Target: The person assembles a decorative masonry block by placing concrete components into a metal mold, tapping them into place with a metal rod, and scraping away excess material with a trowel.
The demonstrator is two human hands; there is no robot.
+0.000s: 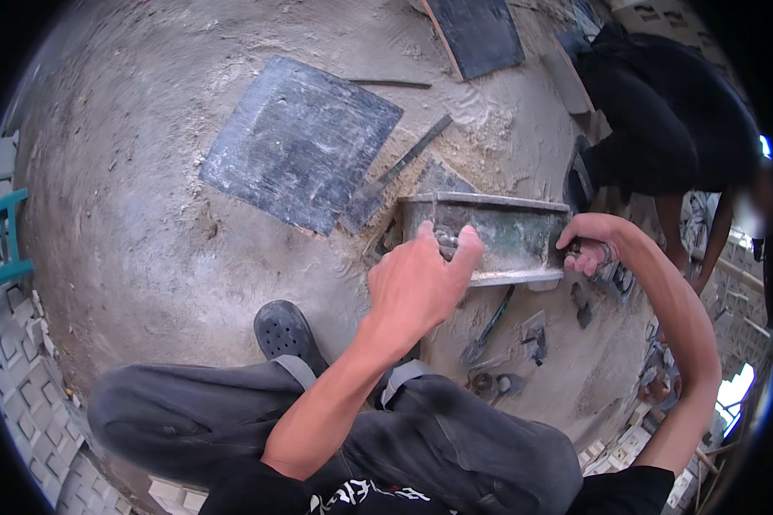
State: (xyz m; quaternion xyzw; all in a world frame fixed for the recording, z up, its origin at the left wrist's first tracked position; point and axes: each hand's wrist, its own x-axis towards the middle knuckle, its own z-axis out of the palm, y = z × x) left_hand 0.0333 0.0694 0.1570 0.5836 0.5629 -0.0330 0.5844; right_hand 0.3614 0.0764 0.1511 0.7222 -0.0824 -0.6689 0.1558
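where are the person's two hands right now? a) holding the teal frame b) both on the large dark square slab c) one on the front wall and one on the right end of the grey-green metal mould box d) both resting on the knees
c: the left hand grips the front wall of the grey-green rectangular metal mould box, and the right hand clasps its right end.

The left hand (pixel 416 279) covers part of the metal mould's (pixel 498 232) near wall, its fingertips hidden inside; what the right hand (pixel 591 243) grips at the mould's right end is hidden, perhaps a handle; the far dark board (pixel 475 33) is cut off by the rim
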